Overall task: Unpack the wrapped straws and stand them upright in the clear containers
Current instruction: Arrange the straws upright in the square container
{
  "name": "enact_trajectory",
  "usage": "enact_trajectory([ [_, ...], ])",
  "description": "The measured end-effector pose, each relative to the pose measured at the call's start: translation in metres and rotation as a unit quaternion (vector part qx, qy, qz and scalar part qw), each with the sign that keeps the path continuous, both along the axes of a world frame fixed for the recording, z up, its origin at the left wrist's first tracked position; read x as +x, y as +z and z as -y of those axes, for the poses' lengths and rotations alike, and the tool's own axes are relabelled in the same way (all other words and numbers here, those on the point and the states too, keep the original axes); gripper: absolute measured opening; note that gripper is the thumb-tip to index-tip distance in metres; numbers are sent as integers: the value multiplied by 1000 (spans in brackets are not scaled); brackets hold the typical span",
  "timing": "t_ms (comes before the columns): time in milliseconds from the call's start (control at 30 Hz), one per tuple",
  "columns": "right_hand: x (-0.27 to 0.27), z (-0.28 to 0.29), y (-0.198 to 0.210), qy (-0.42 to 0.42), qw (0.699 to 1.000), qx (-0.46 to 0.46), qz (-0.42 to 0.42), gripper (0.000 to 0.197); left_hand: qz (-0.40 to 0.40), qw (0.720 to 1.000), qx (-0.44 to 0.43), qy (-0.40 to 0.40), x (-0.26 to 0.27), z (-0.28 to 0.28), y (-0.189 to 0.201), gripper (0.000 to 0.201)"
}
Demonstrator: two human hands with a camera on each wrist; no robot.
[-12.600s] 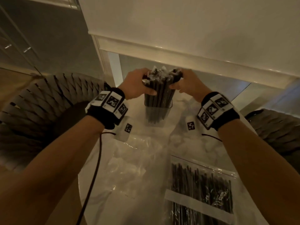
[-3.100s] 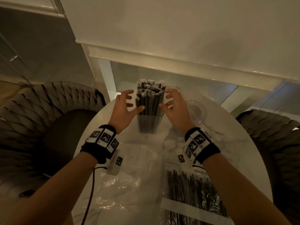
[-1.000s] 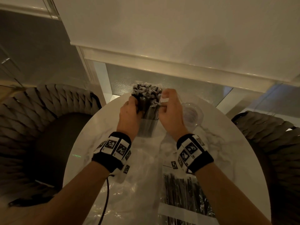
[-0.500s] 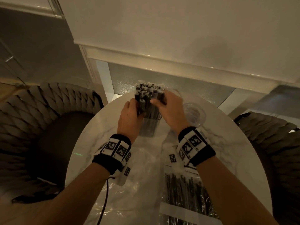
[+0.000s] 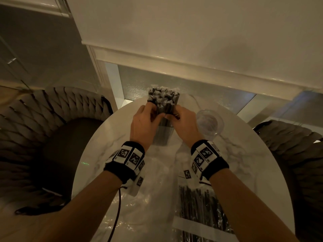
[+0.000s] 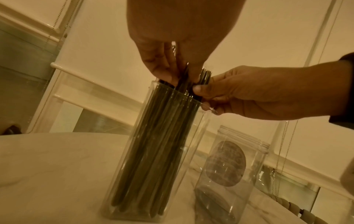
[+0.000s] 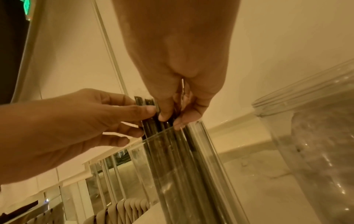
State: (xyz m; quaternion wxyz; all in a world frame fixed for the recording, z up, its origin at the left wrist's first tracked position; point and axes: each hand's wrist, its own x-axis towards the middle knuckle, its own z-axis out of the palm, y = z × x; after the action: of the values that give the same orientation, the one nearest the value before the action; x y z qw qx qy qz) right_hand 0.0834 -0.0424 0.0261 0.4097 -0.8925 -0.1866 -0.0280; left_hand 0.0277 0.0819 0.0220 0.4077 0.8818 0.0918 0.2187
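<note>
A bundle of black wrapped straws [image 5: 162,97] stands upright in a square clear container [image 5: 163,137] at the far middle of the table. My left hand [image 5: 153,113] pinches the straws [image 6: 159,136] from the left just above the container's rim [image 6: 153,84]. From the right, my right hand [image 5: 173,116] pinches several of the straws [image 7: 172,151] at the same height. The right wrist view shows both thumbs and fingertips pressed on the straw shafts above the clear container [image 7: 210,166]. A second clear container [image 5: 209,124], a round jar, stands empty just to the right.
A sealed bag of wrapped straws [image 5: 201,206] lies at the near right of the round marble table [image 5: 244,163]. Crumpled clear plastic [image 5: 153,198] lies in the near middle. Woven chairs flank the table at left [image 5: 35,128] and right [image 5: 297,154]. A wall is close behind.
About three seconds ago both hands were open beside the bundle. They have since closed on the straws, and the right hand has slid down from the tops toward the container's rim.
</note>
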Motion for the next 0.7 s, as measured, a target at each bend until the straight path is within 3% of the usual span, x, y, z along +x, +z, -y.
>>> enact_trajectory([
  [100, -2, -2, 4, 9, 999, 36, -4, 19, -3, 1000, 14, -1, 4, 1, 3, 16],
  [433, 6, -7, -3, -9, 1000, -28, -8, 22, -90, 994, 53, 25, 15, -6, 15, 24],
  [600, -3, 0, 1, -27, 999, 34, -18, 34, -87, 995, 27, 28, 5, -2, 12, 21],
  [700, -3, 1, 0, -33, 998, 51, -17, 30, -78, 996, 40, 14, 0, -2, 9, 13],
])
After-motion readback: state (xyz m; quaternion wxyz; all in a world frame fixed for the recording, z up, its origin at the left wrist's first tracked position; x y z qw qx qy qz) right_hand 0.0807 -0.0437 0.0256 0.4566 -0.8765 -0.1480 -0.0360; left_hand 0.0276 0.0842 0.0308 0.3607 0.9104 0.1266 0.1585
